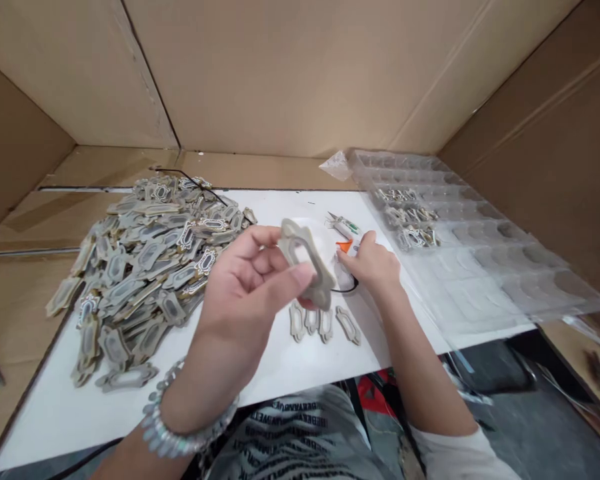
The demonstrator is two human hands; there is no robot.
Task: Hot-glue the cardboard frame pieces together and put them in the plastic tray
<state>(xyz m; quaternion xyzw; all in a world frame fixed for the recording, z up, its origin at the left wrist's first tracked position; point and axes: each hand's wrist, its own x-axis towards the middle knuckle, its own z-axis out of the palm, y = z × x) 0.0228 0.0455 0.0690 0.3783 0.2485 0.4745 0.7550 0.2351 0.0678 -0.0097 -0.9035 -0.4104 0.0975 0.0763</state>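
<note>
My left hand [253,293] is raised over the white table and pinches a grey ornamental frame [321,275] between thumb and fingers. The frame has scalloped ends and a long opening in its middle. Farther right, my right hand [375,263] is closed around a pale tool with an orange part [345,247]; most of that tool is hidden by the hand, and a black cord shows beside it. Below the held frame, several similar frames [325,325] lie in a short row on the table. A pointed tool with a green part [349,227] lies just beyond my right hand.
A large heap of grey frames [145,267] covers the table's left side, with a black cable [190,179] across its back. On the right, a clear plastic tray [495,260] holds small metallic pieces [413,215] in some compartments. Cardboard walls [290,80] enclose the back and sides.
</note>
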